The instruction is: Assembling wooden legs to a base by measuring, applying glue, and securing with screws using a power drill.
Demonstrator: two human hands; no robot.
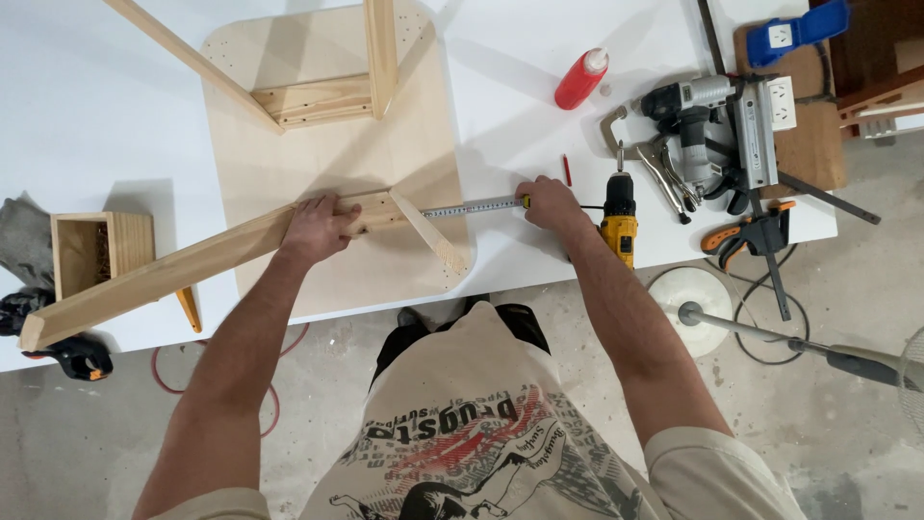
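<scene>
My left hand (pixel 316 229) grips a long pale wooden leg (pixel 173 270) that slants up off an upside-down wooden stool seat (pixel 289 164) lying on the white table (pixel 96 106). My right hand (pixel 551 202) holds a tape measure, whose silver blade (pixel 472 206) stretches left to the leg's base. A short wooden brace (pixel 428 231) angles away from that base. Two more legs (pixel 192 63) and a crosspiece rise from the far end of the seat.
A yellow and black cordless drill (pixel 619 220) lies just right of my right hand. Beyond it are locking pliers (pixel 664 169), a nail gun (pixel 703 125), a clamp (pixel 751 236), a red glue bottle (pixel 580 79) and a red pencil (pixel 567 169). A small wooden box (pixel 82 250) stands at left.
</scene>
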